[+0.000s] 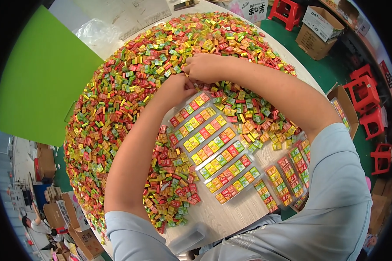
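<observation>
Both hands meet at the far end of the clear tray [207, 143]: the left hand [175, 88] and right hand [204, 66] have fingers curled together, pinching small sweets, though exactly how many I cannot tell. The heap of sweets [130, 78] surrounds them. Best, I judge, to seat each piece square in its row, alternating colours as in the filled rows.
</observation>
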The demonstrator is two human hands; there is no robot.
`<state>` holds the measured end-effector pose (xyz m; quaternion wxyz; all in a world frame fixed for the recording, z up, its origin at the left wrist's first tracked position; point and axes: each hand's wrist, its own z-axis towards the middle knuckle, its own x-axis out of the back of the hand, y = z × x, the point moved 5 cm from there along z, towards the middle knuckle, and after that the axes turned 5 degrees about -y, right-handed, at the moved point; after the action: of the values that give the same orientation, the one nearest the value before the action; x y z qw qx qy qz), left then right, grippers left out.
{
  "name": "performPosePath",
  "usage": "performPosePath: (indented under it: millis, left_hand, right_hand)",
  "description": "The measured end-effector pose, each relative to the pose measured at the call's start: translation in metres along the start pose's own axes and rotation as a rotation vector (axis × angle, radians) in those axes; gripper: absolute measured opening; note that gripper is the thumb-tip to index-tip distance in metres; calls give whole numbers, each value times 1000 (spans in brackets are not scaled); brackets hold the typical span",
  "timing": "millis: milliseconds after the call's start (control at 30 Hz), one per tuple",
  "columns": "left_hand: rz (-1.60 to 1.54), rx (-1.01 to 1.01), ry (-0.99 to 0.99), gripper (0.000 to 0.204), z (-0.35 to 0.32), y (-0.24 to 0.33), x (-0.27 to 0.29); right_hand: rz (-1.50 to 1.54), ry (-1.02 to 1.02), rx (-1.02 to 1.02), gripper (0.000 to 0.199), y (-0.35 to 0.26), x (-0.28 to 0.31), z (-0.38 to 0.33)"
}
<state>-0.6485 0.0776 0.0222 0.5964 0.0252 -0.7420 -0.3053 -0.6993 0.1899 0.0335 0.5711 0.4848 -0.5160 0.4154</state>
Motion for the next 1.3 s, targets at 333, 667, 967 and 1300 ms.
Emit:
performPosePath:
  millis: [333, 667, 967, 1300]
  left_hand:
    - [63, 22, -5, 19, 10, 4, -6]
    - [174, 89, -49, 26, 14, 12, -5]
    - [298, 24, -10, 33, 19, 19, -8]
    - [182, -34, 50, 35, -46, 18, 51]
  right_hand:
    - [3, 19, 11, 16, 2, 8, -11]
    - [4, 43, 63, 11, -1, 10, -18]
    - [-106, -80, -24, 14, -8, 12, -23]
    - [34, 22, 77, 14, -23, 29, -31]
